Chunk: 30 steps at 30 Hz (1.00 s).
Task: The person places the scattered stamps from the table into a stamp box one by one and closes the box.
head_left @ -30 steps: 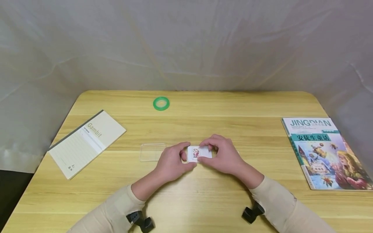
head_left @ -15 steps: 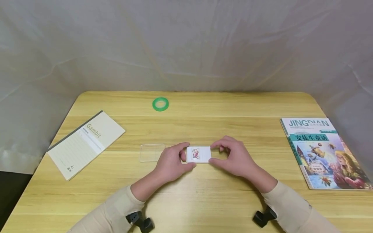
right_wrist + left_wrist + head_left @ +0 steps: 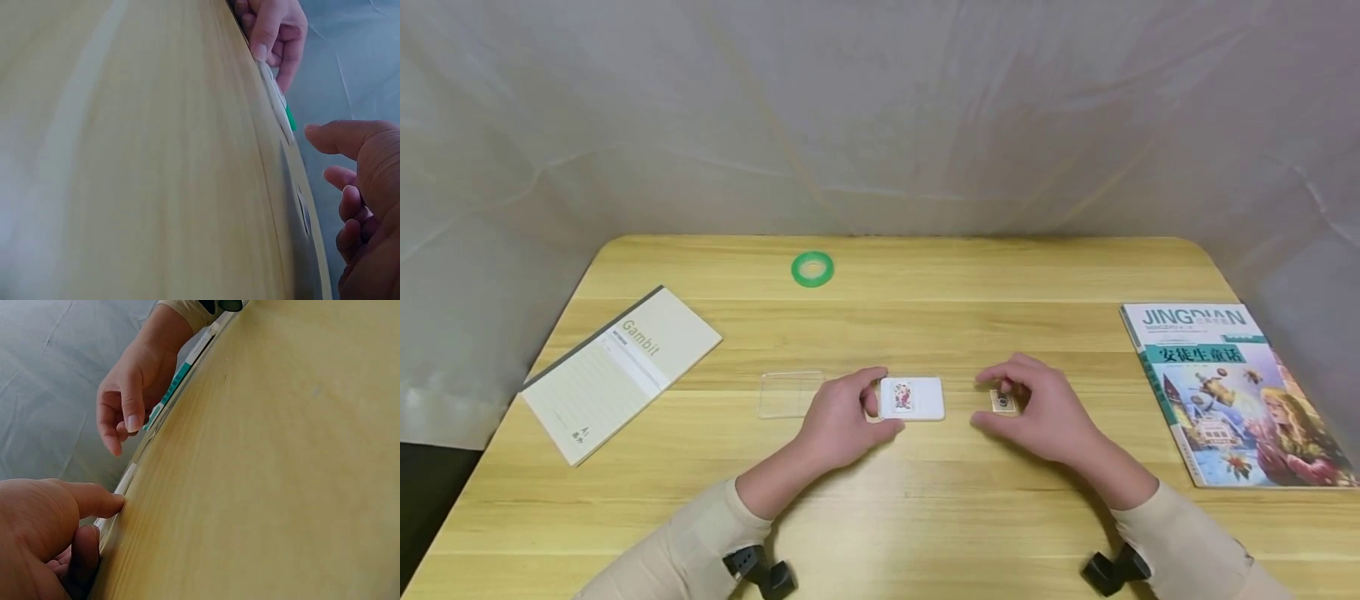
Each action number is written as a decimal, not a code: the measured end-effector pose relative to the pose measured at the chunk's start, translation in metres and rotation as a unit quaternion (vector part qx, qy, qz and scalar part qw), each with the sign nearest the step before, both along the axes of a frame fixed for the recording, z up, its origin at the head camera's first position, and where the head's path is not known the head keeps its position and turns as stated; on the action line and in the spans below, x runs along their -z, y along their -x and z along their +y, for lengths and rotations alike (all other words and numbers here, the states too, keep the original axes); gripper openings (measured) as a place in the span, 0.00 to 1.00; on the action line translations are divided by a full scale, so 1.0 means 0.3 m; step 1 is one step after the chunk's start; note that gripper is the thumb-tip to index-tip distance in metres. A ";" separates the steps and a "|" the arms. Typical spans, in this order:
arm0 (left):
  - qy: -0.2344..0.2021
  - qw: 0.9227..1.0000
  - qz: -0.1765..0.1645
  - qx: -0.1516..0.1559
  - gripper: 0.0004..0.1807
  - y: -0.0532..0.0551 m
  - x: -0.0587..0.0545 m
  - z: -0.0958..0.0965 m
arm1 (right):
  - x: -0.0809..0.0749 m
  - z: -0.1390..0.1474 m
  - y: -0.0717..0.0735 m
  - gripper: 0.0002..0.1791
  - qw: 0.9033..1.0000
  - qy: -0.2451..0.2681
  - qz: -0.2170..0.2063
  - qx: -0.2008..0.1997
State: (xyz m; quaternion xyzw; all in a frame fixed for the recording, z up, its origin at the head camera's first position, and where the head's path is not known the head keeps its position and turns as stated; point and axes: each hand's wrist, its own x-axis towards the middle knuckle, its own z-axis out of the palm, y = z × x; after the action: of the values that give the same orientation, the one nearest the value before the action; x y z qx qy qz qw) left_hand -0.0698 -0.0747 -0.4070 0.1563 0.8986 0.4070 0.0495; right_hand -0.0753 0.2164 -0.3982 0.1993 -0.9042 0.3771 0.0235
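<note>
My left hand [image 3: 844, 421] grips the left end of a flat white rectangular case [image 3: 931, 398], thumb at the near edge and fingers at the far edge. A small picture card [image 3: 902, 395], patterned red like a playing card, lies on the left part of the case. To the right, my right hand [image 3: 1045, 412] hovers with thumb and index finger apart, holding nothing. Between them shows a small dark-patterned card [image 3: 1003, 401] on the table, partly hidden by the hand. Seen from the right wrist, my right hand [image 3: 369, 181] stands apart from the white case [image 3: 272, 94].
A clear plastic lid or tray [image 3: 790, 395] lies left of my left hand. Further back is a green tape roll [image 3: 812, 269]. A notebook [image 3: 622, 375] rests at the left, a picture book [image 3: 1240, 396] at the right, all on the wooden table [image 3: 910, 517].
My right hand has let go of the small picture card on the white case and moved right, over the dark-patterned card. My left hand keeps its grip on the case.
</note>
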 end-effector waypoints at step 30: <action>-0.003 1.000 0.009 0.002 0.37 0.003 0.003 0.000 | 0.023 0.107 -0.007 0.16 0.999 -0.039 -0.007 0.017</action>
State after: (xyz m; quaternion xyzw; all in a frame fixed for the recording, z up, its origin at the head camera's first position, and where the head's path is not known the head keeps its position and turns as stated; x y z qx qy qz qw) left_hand -0.0706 -0.0748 -0.4080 0.1622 0.8976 0.4078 0.0418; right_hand -0.0730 0.2485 -0.4052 0.1824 -0.9216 0.3422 0.0159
